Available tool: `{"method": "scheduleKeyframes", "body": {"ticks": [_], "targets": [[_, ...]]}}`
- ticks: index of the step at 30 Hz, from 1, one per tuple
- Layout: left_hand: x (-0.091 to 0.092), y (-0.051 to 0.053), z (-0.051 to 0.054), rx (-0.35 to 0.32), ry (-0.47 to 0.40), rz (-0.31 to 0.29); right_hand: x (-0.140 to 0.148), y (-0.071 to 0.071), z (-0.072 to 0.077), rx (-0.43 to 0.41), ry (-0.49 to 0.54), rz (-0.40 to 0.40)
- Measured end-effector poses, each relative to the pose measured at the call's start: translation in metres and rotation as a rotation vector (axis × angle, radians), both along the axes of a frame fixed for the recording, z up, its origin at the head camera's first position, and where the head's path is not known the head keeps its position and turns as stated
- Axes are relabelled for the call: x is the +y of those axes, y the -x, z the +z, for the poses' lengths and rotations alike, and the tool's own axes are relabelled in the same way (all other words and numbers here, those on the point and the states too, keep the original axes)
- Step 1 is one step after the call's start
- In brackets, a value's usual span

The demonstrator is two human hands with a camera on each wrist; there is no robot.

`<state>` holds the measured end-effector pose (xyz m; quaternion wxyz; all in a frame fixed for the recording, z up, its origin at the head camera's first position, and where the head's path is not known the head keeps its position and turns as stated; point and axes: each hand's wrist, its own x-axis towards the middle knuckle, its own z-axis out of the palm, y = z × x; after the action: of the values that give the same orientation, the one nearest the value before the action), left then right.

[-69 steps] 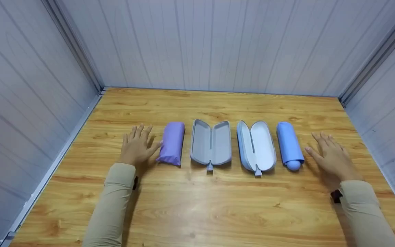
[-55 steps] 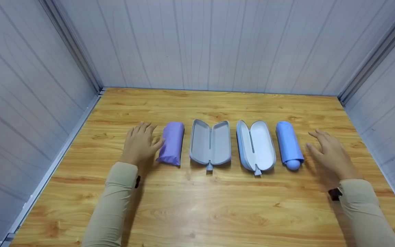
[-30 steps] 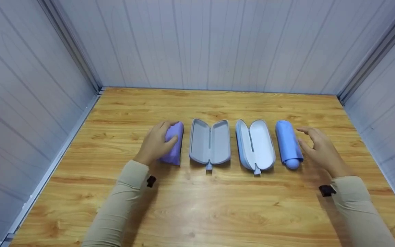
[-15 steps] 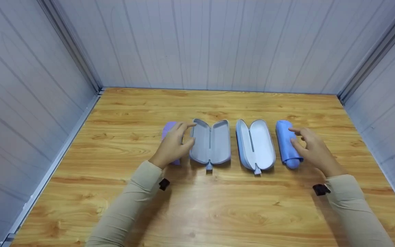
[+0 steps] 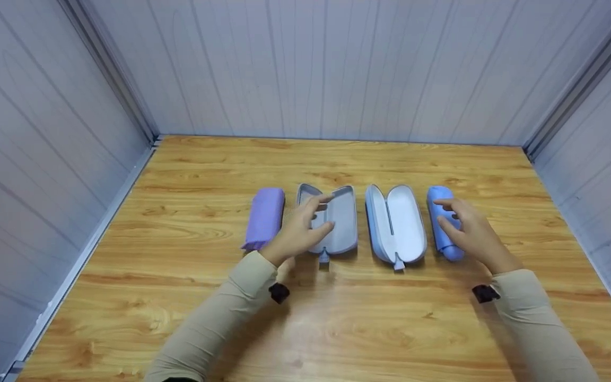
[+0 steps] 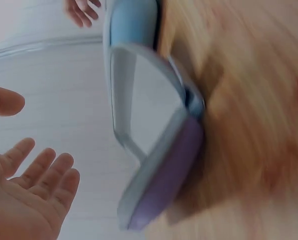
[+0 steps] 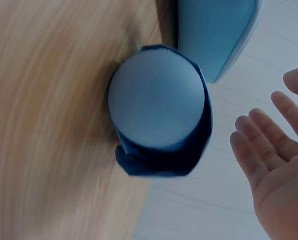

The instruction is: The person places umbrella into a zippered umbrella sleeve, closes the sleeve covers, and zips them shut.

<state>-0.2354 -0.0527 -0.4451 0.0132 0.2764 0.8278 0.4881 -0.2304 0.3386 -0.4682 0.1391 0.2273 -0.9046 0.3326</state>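
My left hand is over the open zip case with grey lining, fingers apart and holding nothing. That case's outside shows purple in the left wrist view. My right hand is spread over the right side of the blue folded umbrella, apparently not gripping it. Its round handle end faces the right wrist camera, poking out of the blue sleeve. Left of the grey-lined case lies a purple wrapped bundle, like a folded umbrella in its sleeve. A blue case with white lining lies open between.
All the items lie in a row on a wood-grain table. Pale panelled walls stand at the back and both sides. A small dark device is strapped at my left wrist, another at my right.
My left hand has moved right, from beside the purple bundle, across it, to over the grey-lined case. My right hand has moved left over the blue umbrella. The objects have stayed in place.
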Motion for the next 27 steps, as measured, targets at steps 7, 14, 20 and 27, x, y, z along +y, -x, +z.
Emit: {"method": "scheduleKeyframes", "body": {"ticks": [7,14,20,27], "targets": [[0.033,-0.006,0.003,-0.251,-0.173,-0.073,-0.009,0.001,-0.004,-0.013,0.034,0.006],[0.065,-0.009,0.006,-0.437,-0.266,-0.007,-0.015,0.003,-0.007,-0.049,0.081,-0.027],[0.088,-0.009,0.005,-0.622,-0.326,0.046,-0.021,0.004,-0.009,-0.132,0.112,-0.076],[0.106,-0.010,0.003,-0.668,-0.298,0.057,-0.027,0.005,-0.010,-0.205,0.115,-0.100]]}}
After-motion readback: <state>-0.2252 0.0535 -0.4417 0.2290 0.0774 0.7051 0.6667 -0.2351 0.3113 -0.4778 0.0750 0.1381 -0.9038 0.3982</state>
